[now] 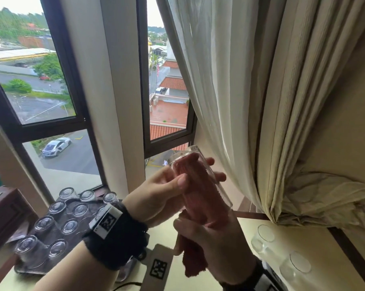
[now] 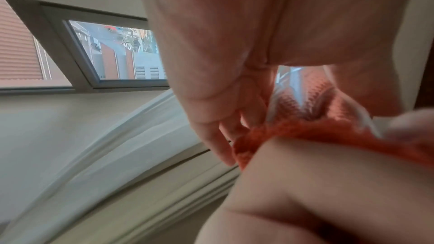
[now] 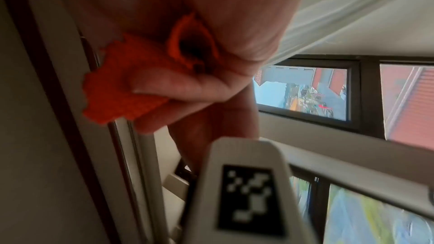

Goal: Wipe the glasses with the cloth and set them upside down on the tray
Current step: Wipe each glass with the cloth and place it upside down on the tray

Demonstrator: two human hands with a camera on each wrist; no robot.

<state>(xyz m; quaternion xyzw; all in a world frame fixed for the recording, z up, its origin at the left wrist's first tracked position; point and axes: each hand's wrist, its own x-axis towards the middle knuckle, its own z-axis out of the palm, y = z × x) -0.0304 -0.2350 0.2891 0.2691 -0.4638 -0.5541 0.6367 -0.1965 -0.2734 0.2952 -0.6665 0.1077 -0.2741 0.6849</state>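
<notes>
holding glass (image 1: 200,181) (cloth (image 1: 198,198) stuffed inside), tilted

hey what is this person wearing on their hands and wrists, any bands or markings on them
Both hands are bare, no gloves or sleeves. The left wrist wears a wide fuzzy black band carrying a white block with a black-and-white square code marker. The right wrist has a similar dark band at the frame's edge, and a pale grey mount with another pixelated code marker.

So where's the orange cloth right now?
In the head view it's centre frame, stuffed inside the glass held by the left hand, the cloth tail gripped by the right hand.
</notes>
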